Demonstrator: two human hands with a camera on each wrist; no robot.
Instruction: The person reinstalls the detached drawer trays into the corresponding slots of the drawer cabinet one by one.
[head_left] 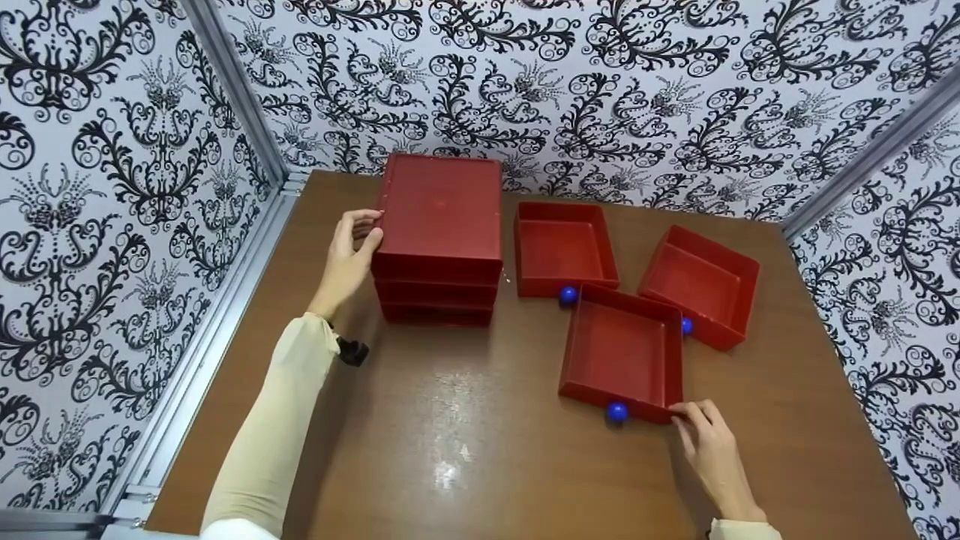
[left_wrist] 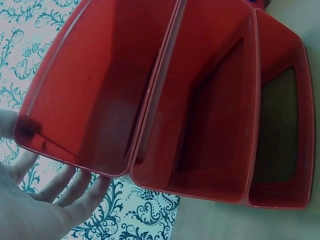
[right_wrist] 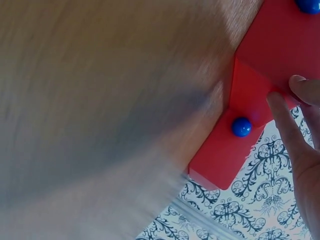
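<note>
A red drawer cabinet (head_left: 441,206) with three open-fronted slots stands at the back left of the table. My left hand (head_left: 352,251) touches the cabinet's upper left side with its fingertips and thumb; in the left wrist view the fingers (left_wrist: 75,187) lie along the outer wall beside the slots. My right hand (head_left: 709,450) pinches the near right corner of a shallow red drawer (head_left: 622,349), thumb and fingers on its walls. This drawer lies flat on the table, its blue round knob (head_left: 616,412) facing me.
Behind the near drawer lie two more red drawers, one at the back middle (head_left: 562,247) and one turned askew at the right (head_left: 701,281), each with a blue knob. Patterned wall panels (head_left: 525,82) and metal rails (head_left: 232,90) surround the wooden table (head_left: 420,450).
</note>
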